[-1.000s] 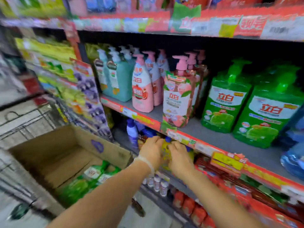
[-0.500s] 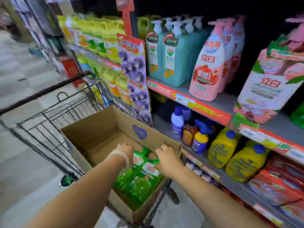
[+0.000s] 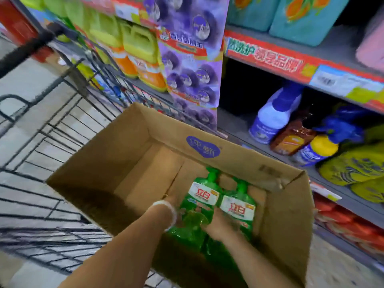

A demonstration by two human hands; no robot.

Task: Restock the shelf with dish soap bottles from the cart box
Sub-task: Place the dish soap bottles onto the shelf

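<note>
Both hands are down in the cardboard box point(image 3: 133, 154) on the cart point(image 3: 62, 125). Left hand point(image 3: 169, 201) is mostly hidden beside a green soap bottle point(image 3: 202, 199); can't tell its grip. Right hand point(image 3: 218, 222) looks wrapped on the 2nd bottle point(image 3: 239, 206), though it's blurry. Box is approx. half bare, w/ more green bottles under the wrists. Pickup is under way; lift & shelving are still left.

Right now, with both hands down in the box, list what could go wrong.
1. Both hands, left and right, reach among the bottles with fingers hidden, so the grip may be weak and a bottle may slip.
2. The pump tops stick up near the box wall and could snag when lifted.
3. The box sits at the cart edge and could shift under a pull.
</note>
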